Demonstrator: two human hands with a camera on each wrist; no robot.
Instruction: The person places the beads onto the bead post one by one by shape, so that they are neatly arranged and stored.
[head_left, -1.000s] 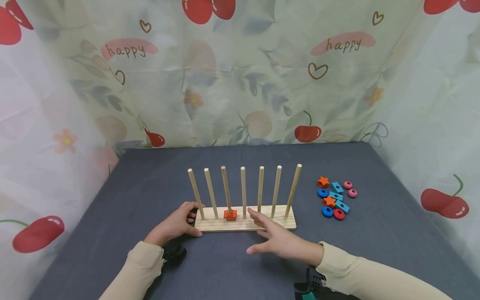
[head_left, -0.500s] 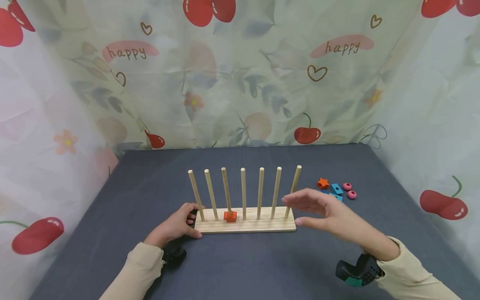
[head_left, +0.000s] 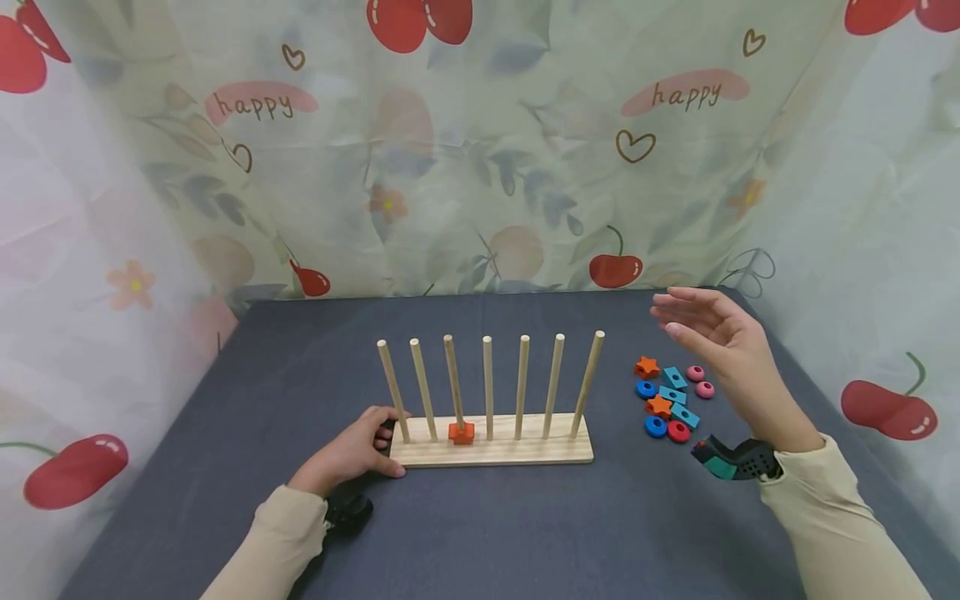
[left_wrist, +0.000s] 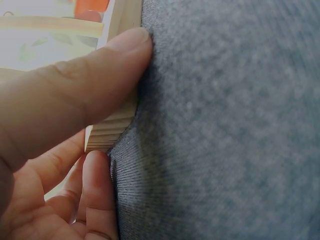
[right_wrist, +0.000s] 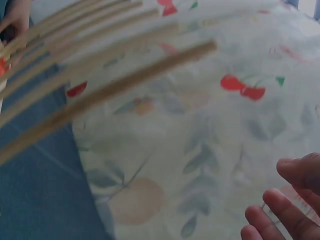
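Note:
A wooden peg board (head_left: 495, 453) stands on the dark cloth, with a row of several upright pegs. An orange star bead (head_left: 461, 434) sits at the foot of the third peg from the left. My left hand (head_left: 351, 447) holds the board's left end; the left wrist view shows the thumb (left_wrist: 75, 85) along its front edge and curled fingers at the end face. Raised beyond the right end, my right hand (head_left: 727, 350) holds nothing, its fingers extended and thumb apart. Below and left of it lie loose beads, among them a blue rectangular block (head_left: 672, 395) and a red ring (head_left: 678, 431).
The bead group also has orange stars (head_left: 647, 367), blue rings (head_left: 656, 427) and pink beads (head_left: 696, 373). A printed curtain (head_left: 480, 167) encloses the table at the back and sides. A dark device (head_left: 738, 460) is strapped to my right wrist.
My right hand has moved right and away from me, from in front of the board to above the loose beads' far right side. The left hand, board and beads have stayed put.

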